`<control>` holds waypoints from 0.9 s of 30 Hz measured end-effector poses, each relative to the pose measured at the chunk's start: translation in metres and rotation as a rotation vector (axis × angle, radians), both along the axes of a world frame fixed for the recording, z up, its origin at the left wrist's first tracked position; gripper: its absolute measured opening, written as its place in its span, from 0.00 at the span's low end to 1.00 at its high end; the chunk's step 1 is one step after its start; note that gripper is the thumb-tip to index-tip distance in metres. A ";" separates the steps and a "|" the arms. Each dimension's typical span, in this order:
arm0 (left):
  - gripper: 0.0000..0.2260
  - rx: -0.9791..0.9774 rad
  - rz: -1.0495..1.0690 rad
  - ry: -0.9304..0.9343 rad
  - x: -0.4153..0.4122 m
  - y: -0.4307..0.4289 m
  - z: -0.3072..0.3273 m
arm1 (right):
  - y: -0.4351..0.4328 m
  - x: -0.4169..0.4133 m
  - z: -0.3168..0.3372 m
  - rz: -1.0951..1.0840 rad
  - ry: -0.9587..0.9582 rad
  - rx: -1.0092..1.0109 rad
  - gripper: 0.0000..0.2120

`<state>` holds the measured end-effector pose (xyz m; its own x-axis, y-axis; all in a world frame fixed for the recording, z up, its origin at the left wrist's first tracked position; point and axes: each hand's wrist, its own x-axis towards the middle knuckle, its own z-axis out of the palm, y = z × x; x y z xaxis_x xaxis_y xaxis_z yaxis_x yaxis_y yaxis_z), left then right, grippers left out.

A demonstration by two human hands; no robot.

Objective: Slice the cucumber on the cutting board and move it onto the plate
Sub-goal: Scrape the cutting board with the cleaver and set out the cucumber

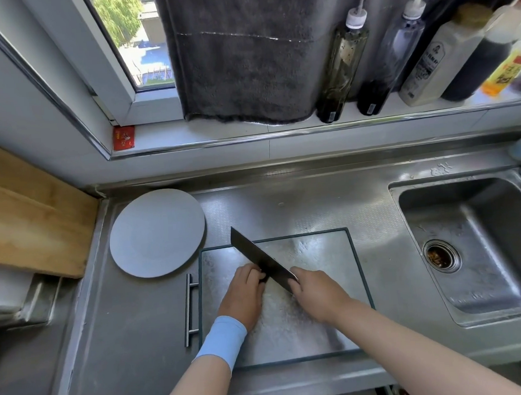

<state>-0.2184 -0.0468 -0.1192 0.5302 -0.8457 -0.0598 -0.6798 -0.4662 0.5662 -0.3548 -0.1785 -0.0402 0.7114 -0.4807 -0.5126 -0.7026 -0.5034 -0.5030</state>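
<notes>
This is a home kitchen: a stainless steel surface (284,202) holds a sunken steel sink (481,229) at the right, oil and sauce bottles (396,51) line the far white windowsill (158,135), and a grey towel (238,55) hangs there.

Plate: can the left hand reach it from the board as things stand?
Probably yes. The plate lies just left of and behind the left hand, with nothing between them; the knife is to its right. It holds the cucumber.
</notes>
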 end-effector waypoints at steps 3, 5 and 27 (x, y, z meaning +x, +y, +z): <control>0.11 0.002 0.000 0.019 0.001 0.000 0.003 | 0.001 -0.009 -0.003 -0.027 -0.015 0.017 0.09; 0.11 0.006 0.003 0.026 0.001 0.000 0.004 | 0.001 -0.013 -0.002 -0.036 -0.017 0.028 0.09; 0.09 0.170 0.326 0.119 0.018 -0.067 0.038 | -0.038 -0.005 0.029 -0.173 -0.102 -0.083 0.10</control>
